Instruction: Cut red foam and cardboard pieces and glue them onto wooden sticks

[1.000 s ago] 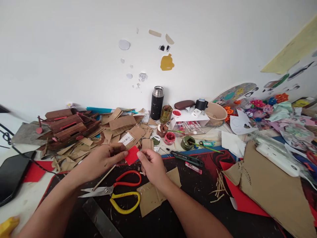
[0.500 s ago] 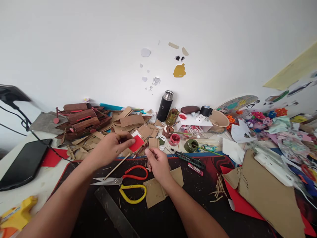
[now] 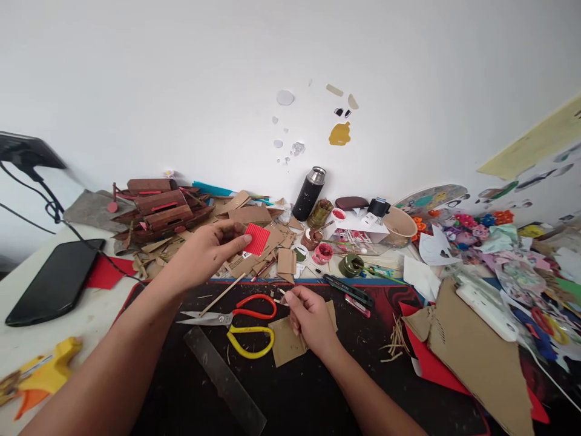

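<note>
The left hand (image 3: 211,251) now holds the small, square, red ribbed card (image 3: 257,239) by itself, farther from the big scissors with red and yellow handles (image 3: 250,343). A second ago both hands held it. The right hand (image 3: 312,318) has let go and moved down, well apart.

This is a craft workspace, apparently a hobby corner, laid out on a crowded desk (image 3: 27,349) against a white wall (image 3: 181,79) dotted with peeling stickers (image 3: 340,134). Scissors (image 3: 224,319), a utility knife (image 3: 348,289), a yellow hot-glue gun (image 3: 52,366), open paint pots (image 3: 323,254) and heaped cardboard scraps (image 3: 265,245) show handwork, as do the brown model boats (image 3: 164,213) and the bright handmade-looking flowers (image 3: 469,224). A black vacuum flask (image 3: 308,195) and a phone (image 3: 54,281) among the materials give it a personal, lived-in look.
</note>
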